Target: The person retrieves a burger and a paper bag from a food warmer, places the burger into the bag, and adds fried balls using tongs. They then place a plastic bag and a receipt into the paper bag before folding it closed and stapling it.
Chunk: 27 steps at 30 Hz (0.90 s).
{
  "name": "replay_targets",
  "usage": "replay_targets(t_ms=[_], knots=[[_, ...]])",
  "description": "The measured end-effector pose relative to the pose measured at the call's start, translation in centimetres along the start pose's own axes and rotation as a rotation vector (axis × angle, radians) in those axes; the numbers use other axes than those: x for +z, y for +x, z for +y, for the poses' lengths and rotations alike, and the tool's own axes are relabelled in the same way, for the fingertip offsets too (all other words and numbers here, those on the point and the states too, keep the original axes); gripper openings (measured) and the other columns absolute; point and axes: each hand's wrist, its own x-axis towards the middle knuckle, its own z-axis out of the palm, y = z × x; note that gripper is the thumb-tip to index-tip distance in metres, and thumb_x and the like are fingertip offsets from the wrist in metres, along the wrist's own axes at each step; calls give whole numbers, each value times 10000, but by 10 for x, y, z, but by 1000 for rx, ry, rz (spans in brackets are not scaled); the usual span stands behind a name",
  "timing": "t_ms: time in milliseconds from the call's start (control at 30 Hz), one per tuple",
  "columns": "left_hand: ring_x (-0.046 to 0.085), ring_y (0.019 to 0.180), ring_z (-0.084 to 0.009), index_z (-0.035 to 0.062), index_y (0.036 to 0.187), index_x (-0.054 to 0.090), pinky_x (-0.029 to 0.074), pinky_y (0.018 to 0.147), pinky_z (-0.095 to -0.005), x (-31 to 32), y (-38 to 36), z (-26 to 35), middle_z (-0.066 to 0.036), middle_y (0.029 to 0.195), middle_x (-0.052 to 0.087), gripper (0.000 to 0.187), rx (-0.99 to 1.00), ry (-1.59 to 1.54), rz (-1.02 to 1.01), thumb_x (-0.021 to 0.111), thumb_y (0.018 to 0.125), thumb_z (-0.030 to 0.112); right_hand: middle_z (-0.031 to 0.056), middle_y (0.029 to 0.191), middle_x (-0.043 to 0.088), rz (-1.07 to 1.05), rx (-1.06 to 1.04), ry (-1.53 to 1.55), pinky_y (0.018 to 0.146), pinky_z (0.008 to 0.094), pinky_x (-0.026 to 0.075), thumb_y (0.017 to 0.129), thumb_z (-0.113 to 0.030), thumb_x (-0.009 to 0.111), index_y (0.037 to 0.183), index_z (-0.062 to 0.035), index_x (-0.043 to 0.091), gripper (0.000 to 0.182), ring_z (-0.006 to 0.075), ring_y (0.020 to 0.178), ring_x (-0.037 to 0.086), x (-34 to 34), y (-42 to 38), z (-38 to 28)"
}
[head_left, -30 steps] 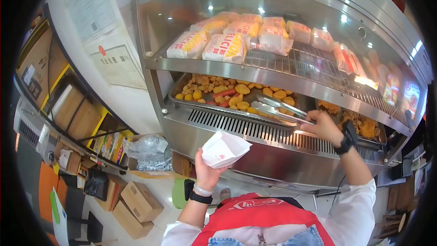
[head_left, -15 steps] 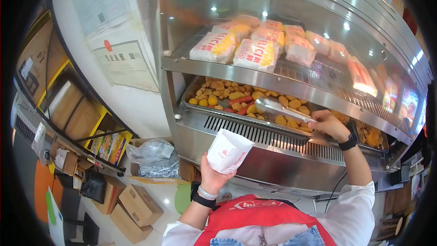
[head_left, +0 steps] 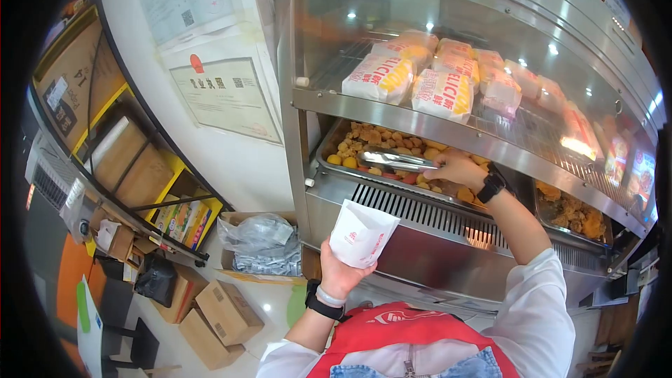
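At a heated display cabinet (head_left: 448,252), a person's right hand (head_left: 455,168) reaches into the lower level, fingers closed around the handle of metal tongs (head_left: 393,162); the tongs' tips lie over a steel tray (head_left: 329,162) holding fried nuggets (head_left: 378,138), round yellow balls and a few red sausages; whether the tips grip any piece cannot be told; a second tray (head_left: 570,211) further right holds darker fried chicken pieces; on the wire rack above, wrapped sandwiches (head_left: 441,94) in white-and-yellow paper lie side by side in rows behind the curved glass; the left hand (head_left: 341,271) is raised below the cabinet's vent grille, fingers wrapped around the bottom of a white paper bag (head_left: 360,233) held mouth-up and tilted toward the tray; the bag's inside is not visible; a black wristband sits on each wrist; on the floor to the left stand cardboard boxes (head_left: 224,311) and a carton holding a crumpled plastic bag (head_left: 260,238).
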Motion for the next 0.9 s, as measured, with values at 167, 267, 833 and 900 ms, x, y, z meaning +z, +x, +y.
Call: replay_targets(t_ms=[167,267,833,900], knots=[[426,1059,-280,197,1147,465,326,814,-453,-5,-4,16,-68,1182,459,510,62,-22,27,335,758,500,2,560,467,-98,169,242,453,223,316,747,-269,632,587,-50,488,307,71,518,410,-1,2,-1],[439,1049,-272,196,1129,481,336,808,-455,-9,-2,25,-71,1166,476,491,91,-13,38,345,752,479,-35,534,409,-92,228,473,447,215,281,740,-312,642,617,-81,482,307,75,509,377,-14,-19,-19],[445,1036,-269,195,1134,473,341,801,-447,-12,6,36,-64,1161,475,506,42,-31,5,337,753,499,65,639,467,-118,-11,-250,577,302,365,744,-438,574,769,-89,477,363,174,645,466,12,33,-62],[444,1036,-270,198,1129,474,339,799,-447,-12,3,36,-61,1161,475,501,57,-28,2,334,755,501,78,659,493,-79,-48,-197,576,314,374,740,-443,571,749,-76,469,381,180,637,478,22,39,-55]])
